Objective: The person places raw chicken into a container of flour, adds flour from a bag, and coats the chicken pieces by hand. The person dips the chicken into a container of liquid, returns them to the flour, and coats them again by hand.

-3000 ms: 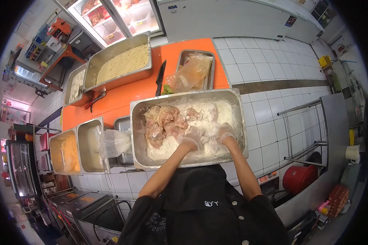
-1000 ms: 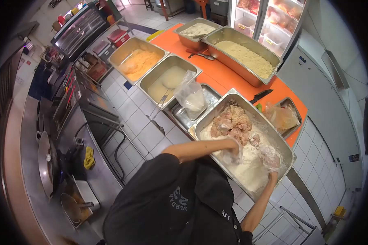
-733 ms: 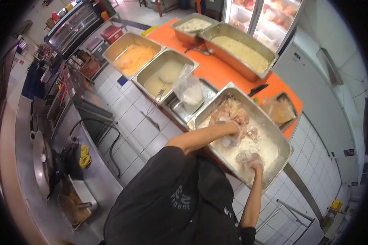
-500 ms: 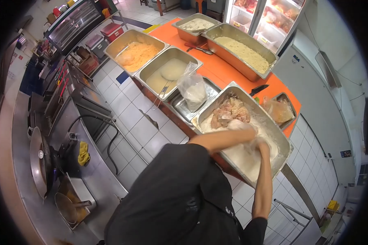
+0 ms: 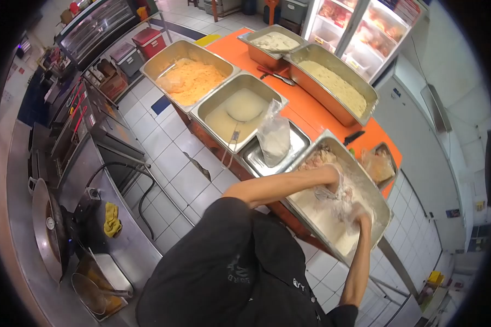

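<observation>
Both my hands, in clear plastic gloves, are down in a long metal pan (image 5: 390,215) of white flour (image 5: 319,204). My left hand (image 5: 334,184) reaches across from the left, near the pan's middle. Nearer the front end is my right hand (image 5: 356,215). Pinkish, floured pieces of raw meat (image 5: 346,194) show between and beside the hands. More raw meat (image 5: 322,158) lies at the pan's far end, partly behind my left forearm. Motion and flour smear the fingers of both hands, so their grip is unclear.
Left of the flour pan are a bag of white powder (image 5: 274,139) on a metal tray (image 5: 296,143), a pan of cloudy liquid (image 5: 213,117) with a strainer (image 5: 244,106), and a pan of orange crumbs (image 5: 193,82). A knife (image 5: 354,137) lies on the orange table (image 5: 300,109) beyond.
My hands have drawn apart, with the left farther up the pan and the right nearer the front. The meat pile is now more covered by my left arm. The view has shifted slightly.
</observation>
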The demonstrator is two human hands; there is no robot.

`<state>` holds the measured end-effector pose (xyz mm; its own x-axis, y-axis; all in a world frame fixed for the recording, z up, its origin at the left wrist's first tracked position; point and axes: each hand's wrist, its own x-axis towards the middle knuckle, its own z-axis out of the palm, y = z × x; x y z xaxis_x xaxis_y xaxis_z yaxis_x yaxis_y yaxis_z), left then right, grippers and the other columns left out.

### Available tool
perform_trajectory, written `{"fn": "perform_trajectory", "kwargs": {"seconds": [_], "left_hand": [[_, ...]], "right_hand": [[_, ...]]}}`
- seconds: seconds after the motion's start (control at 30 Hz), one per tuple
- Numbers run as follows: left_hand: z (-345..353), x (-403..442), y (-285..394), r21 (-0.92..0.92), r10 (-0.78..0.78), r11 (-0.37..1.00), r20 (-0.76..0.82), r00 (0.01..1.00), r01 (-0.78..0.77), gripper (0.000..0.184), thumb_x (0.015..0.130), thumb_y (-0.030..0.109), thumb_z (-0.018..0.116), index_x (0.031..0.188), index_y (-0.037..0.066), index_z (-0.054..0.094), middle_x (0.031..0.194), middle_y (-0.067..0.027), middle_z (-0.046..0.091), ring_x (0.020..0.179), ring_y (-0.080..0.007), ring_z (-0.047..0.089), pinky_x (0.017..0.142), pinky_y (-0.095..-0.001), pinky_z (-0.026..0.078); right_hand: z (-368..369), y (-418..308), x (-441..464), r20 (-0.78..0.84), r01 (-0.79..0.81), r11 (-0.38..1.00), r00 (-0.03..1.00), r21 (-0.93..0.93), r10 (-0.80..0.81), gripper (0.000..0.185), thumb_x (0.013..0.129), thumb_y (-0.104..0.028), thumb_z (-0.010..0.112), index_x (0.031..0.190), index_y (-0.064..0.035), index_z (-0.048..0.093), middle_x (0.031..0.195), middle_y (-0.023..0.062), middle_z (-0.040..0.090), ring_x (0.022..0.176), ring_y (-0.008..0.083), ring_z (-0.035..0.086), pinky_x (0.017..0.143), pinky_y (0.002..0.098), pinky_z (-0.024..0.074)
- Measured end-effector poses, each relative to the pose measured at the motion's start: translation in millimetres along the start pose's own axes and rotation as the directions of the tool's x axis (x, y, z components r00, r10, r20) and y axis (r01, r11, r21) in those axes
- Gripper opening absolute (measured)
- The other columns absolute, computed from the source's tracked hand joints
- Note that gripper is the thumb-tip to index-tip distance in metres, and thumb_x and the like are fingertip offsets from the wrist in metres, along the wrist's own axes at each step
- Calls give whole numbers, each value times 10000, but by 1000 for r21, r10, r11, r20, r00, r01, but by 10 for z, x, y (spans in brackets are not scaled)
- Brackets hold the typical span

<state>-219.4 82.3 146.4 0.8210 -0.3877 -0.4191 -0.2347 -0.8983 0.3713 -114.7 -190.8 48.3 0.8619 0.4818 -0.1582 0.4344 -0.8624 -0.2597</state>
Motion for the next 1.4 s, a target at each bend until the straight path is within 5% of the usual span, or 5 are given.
{"fn": "perform_trajectory", "kwargs": {"seconds": [0.53, 0.7, 0.97, 1.17, 1.4], "left_hand": [[349, -2083, -3366, -84, -517, 832, -480, 709, 549, 323, 689, 306, 674, 990, 189, 668, 997, -96, 626, 1022, -266, 582, 812, -424, 508], [202, -2183, -3139, -38, -571, 816, -209, 794, 576, 450, 671, 241, 741, 1100, 152, 636, 1246, -88, 552, 1164, -250, 523, 865, -396, 507], [947, -2019, -2894, -623, -871, 486, -400, 285, 613, 250, 647, 91, 671, 888, 55, 725, 952, -156, 691, 897, -287, 665, 766, -404, 533], [1447, -2020, -2852, -754, -839, 407, -87, 537, 515, 283, 643, 152, 608, 871, 24, 717, 961, -186, 679, 904, -292, 659, 755, -417, 515], [1424, -2078, -2551, -916, -955, 170, -62, 289, 363, 341, 752, 207, 505, 948, -10, 681, 1041, -210, 651, 988, -322, 627, 866, -418, 459]], "right_hand": [[-49, -2308, -927, 62, 33, 931, 996, 363, -59, 281, 724, -213, 710, 898, 1, 658, 864, 150, 660, 796, 252, 607, 744, 398, 479], [87, -2711, -658, 200, 121, 944, 961, 306, -189, 288, 727, -214, 712, 904, 4, 650, 868, 148, 658, 798, 246, 605, 743, 392, 479], [-8, -2772, -497, 277, 162, 947, 930, 279, -241, 300, 731, -215, 716, 915, 9, 638, 874, 144, 654, 801, 237, 602, 743, 382, 479], [-186, -2485, -501, 272, 168, 937, 928, 306, -255, 309, 734, -216, 718, 922, 13, 630, 879, 142, 652, 803, 230, 600, 743, 375, 479], [-427, -1998, -669, 233, 112, 934, 952, 340, -199, 320, 738, -217, 722, 931, 17, 619, 885, 139, 649, 805, 221, 598, 742, 367, 480]]}}
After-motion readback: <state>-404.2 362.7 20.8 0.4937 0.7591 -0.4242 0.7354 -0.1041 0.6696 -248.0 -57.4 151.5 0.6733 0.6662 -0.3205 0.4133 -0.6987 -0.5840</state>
